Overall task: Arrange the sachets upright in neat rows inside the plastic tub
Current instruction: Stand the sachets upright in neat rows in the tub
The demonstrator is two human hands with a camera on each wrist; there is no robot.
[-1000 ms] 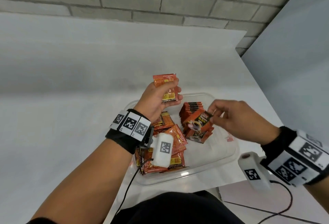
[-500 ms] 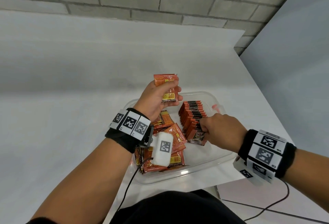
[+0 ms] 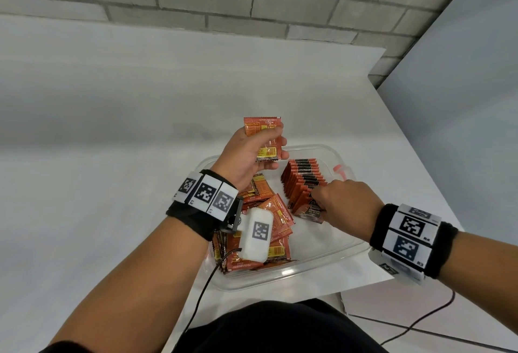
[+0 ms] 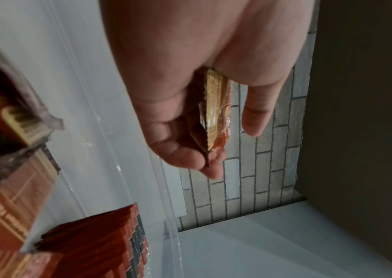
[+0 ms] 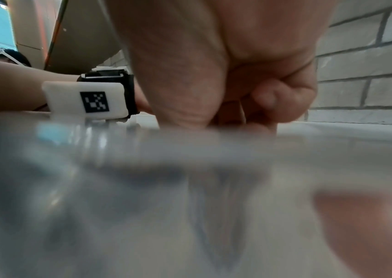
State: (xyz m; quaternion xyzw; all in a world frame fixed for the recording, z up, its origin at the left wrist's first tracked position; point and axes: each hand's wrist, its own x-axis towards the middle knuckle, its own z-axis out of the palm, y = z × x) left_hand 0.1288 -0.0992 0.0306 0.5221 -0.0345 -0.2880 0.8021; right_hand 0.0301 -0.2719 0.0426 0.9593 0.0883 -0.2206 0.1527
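Observation:
A clear plastic tub (image 3: 308,268) sits at the table's near edge. On its right side a row of orange sachets (image 3: 304,179) stands upright. My right hand (image 3: 319,202) is at the near end of that row, fingers curled on the front sachet (image 3: 308,214). My left hand (image 3: 269,153) hovers over the tub's far left rim and grips a few sachets (image 3: 263,132) upright. In the left wrist view the held sachets (image 4: 216,112) show edge-on between thumb and fingers, with the row (image 4: 109,235) below. The right wrist view shows my curled right hand (image 5: 226,79) behind the blurred tub wall (image 5: 190,150).
A loose pile of sachets (image 3: 269,218) lies flat in the tub's left half, partly under my left wrist camera (image 3: 256,233). The white table (image 3: 112,128) ends just right of the tub. A brick wall (image 3: 252,2) runs behind, and a grey panel (image 3: 462,86) stands at the right.
My right hand carried one sachet from above the tub down to the near end of the row and stays there. My left hand has hardly moved.

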